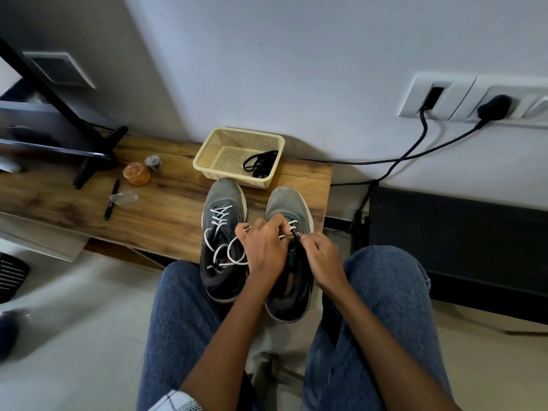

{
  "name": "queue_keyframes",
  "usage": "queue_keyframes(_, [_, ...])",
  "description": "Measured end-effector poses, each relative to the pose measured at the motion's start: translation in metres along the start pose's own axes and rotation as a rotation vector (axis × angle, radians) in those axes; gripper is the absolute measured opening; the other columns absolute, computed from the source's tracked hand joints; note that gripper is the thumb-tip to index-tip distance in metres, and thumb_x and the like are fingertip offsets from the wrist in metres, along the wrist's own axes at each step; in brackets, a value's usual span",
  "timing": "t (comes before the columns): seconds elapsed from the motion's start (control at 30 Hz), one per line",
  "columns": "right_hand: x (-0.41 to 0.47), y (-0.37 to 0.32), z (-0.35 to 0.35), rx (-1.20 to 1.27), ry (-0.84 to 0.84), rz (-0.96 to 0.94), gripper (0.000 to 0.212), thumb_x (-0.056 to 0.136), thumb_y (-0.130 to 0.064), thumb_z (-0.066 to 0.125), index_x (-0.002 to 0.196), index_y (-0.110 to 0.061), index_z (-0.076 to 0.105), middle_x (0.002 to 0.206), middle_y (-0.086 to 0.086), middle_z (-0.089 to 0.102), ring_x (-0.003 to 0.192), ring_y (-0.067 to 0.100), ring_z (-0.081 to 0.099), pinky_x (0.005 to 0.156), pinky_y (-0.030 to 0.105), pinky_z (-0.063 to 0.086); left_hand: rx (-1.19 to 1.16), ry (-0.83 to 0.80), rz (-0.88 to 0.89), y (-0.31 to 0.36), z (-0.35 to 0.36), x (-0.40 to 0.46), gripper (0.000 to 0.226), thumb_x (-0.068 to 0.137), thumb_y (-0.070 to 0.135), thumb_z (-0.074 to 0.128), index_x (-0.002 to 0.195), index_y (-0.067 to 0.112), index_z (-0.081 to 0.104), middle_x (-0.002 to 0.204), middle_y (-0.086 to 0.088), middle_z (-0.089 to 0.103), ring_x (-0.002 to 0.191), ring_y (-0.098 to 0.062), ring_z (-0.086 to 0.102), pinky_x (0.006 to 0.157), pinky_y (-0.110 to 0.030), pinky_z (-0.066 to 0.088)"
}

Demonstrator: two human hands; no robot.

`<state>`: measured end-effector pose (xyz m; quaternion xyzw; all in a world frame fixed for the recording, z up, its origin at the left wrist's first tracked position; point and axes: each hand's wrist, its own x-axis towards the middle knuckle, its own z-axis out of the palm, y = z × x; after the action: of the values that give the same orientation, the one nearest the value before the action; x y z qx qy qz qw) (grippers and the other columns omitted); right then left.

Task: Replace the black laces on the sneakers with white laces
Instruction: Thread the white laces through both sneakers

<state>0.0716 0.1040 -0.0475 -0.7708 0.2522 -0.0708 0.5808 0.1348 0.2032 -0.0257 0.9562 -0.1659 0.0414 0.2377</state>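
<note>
Sitting with knees in blue jeans apart, the person works both hands over the right sneaker at the near edge of the wooden bench. The left hand pinches a white lace above the eyelets, fingers curled; the right hand pinches the lace end just beside it. The left sneaker stands just beside, its own white lace threaded and lying in loose loops. Farther off, touching the sneaker toes, a cream basket holds the black laces. To the far left lie a marker and an orange container.
</note>
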Motion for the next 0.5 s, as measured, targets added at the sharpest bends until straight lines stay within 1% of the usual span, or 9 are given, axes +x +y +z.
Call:
queue_keyframes(0.07, [0.002, 0.004, 0.001, 0.019, 0.006, 0.009, 0.025, 0.096, -0.022, 0.049, 0.083, -0.015, 0.069, 0.085, 0.001, 0.062, 0.081, 0.009, 0.056, 0.069, 0.021, 0.04, 0.016, 0.005, 0.033, 0.0, -0.001, 0.0, 0.024, 0.071, 0.022, 0.077, 0.075, 0.031, 0.054, 0.062, 0.015, 0.054, 0.069, -0.007, 0.053, 0.083, -0.025, 0.012])
queue_keyframes(0.13, [0.004, 0.008, 0.003, 0.061, 0.04, 0.013, 0.021, 0.095, -0.024, 0.053, 0.092, -0.015, 0.071, 0.088, -0.001, 0.067, 0.085, 0.01, 0.061, 0.072, 0.023, 0.045, 0.018, -0.002, 0.054, -0.001, -0.001, 0.0, 0.022, 0.073, 0.022, 0.075, 0.08, 0.032, 0.057, 0.067, 0.016, 0.061, 0.076, -0.007, 0.056, 0.087, -0.025, 0.011])
queue_keyframes(0.17, [0.005, 0.008, 0.003, 0.082, 0.07, 0.01, 0.018, 0.094, -0.024, 0.056, 0.093, -0.015, 0.072, 0.087, -0.001, 0.069, 0.085, 0.011, 0.063, 0.073, 0.025, 0.047, 0.018, -0.01, 0.058, -0.001, -0.001, -0.001, 0.021, 0.075, 0.022, 0.073, 0.084, 0.032, 0.058, 0.07, 0.015, 0.064, 0.081, -0.007, 0.056, 0.088, -0.025, 0.011])
queue_keyframes(0.27, [0.007, 0.008, 0.005, 0.089, 0.138, -0.024, 0.011, 0.089, -0.02, 0.063, 0.092, -0.015, 0.073, 0.086, -0.001, 0.07, 0.083, 0.011, 0.064, 0.074, 0.027, 0.051, 0.01, -0.034, 0.051, -0.003, -0.002, -0.004, 0.023, 0.078, 0.021, 0.069, 0.094, 0.035, 0.059, 0.077, 0.013, 0.068, 0.092, -0.007, 0.056, 0.09, -0.026, 0.01])
queue_keyframes(0.4, [0.01, 0.009, 0.007, 0.075, 0.131, -0.049, 0.009, 0.088, -0.017, 0.064, 0.092, -0.016, 0.073, 0.088, -0.003, 0.07, 0.084, 0.011, 0.064, 0.075, 0.026, 0.051, -0.019, -0.035, 0.069, -0.005, -0.004, -0.013, 0.026, 0.081, 0.019, 0.064, 0.102, 0.035, 0.062, 0.086, 0.013, 0.069, 0.103, -0.01, 0.053, 0.091, -0.029, 0.012])
queue_keyframes(0.5, [0.012, 0.009, 0.008, 0.054, 0.137, -0.057, 0.008, 0.089, -0.017, 0.063, 0.089, -0.015, 0.07, 0.084, -0.003, 0.069, 0.08, 0.011, 0.063, 0.071, 0.025, 0.049, -0.043, -0.024, 0.048, 0.002, -0.003, -0.024, 0.025, 0.084, 0.018, 0.059, 0.103, 0.033, 0.064, 0.099, 0.013, 0.069, 0.114, -0.013, 0.045, 0.097, -0.039, 0.019])
